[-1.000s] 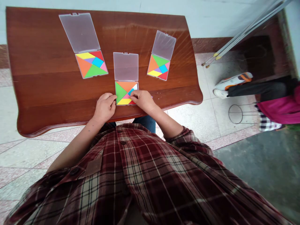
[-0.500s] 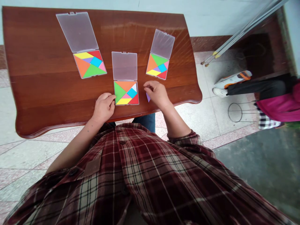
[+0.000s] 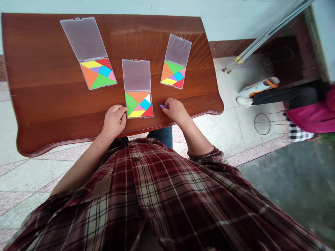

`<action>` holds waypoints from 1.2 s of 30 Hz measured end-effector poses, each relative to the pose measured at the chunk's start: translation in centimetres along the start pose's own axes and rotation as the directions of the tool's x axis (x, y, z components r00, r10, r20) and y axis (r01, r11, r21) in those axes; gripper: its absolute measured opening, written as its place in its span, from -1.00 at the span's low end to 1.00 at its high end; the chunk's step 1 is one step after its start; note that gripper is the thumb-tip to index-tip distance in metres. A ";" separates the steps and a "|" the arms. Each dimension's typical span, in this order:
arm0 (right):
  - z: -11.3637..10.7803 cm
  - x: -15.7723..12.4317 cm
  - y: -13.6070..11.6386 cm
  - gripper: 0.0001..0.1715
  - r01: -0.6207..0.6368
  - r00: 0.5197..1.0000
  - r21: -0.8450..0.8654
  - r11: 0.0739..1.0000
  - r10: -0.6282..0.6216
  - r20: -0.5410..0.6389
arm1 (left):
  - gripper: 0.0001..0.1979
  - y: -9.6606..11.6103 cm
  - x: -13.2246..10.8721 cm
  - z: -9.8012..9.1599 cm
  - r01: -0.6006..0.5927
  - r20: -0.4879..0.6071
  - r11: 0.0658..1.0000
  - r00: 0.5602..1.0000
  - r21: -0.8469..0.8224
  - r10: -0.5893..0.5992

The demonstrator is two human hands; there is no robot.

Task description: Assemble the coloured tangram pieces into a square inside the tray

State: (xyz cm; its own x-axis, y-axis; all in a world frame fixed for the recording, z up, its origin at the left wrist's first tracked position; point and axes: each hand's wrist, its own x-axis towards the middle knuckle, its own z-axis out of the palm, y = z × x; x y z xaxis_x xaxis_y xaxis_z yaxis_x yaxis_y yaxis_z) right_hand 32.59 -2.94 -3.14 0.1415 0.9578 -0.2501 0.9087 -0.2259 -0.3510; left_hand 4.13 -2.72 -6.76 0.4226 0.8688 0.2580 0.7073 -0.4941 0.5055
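Note:
A small open tangram case (image 3: 138,104) lies near the front edge of the brown wooden table (image 3: 52,101), its clear lid folded back. Coloured pieces fill it except for a white gap at the upper right. My left hand (image 3: 114,120) rests against the case's left edge with curled fingers. Just right of the case, my right hand (image 3: 176,109) pinches a small purple piece (image 3: 163,106) at its fingertips, low over the table.
Two more open tangram cases lie farther back, one at the left (image 3: 98,72) and one at the right (image 3: 172,74), both full. To the right, beyond the table, another person's leg and shoe (image 3: 259,89) rest on the tiled floor beside a wire stand (image 3: 263,124).
My right hand left the middle case, moved right and picked the purple piece up off the table. The left hand stayed at the case's left edge.

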 end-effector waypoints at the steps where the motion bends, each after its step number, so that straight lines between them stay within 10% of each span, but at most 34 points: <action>1: -0.1 0.1 0.0 -0.84 0.001 1.000 0.006 1.000 -0.001 -0.007 | -0.71 0.0 0.0 0.0 0.002 0.004 1.000 1.000 -0.002 -0.002; 18: 0.2 1.8 -1.5 -0.95 0.107 0.991 0.458 0.882 -0.134 0.028 | -0.72 -0.1 0.0 0.2 0.009 0.002 1.000 1.000 -0.024 -0.009; 36: -0.5 3.2 -7.0 -0.66 0.150 0.989 -0.174 0.973 -0.148 0.025 | -0.72 0.2 -0.1 0.2 -0.004 0.004 1.000 1.000 -0.025 0.004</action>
State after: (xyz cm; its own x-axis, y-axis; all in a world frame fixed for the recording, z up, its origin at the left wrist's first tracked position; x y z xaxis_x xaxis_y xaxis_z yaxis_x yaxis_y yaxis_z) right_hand 26.85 1.78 -0.99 -0.0042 0.9760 -0.2178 0.9740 -0.0453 -0.2219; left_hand 4.34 -2.89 -6.83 0.4281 0.8665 0.2567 0.6909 -0.4969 0.5251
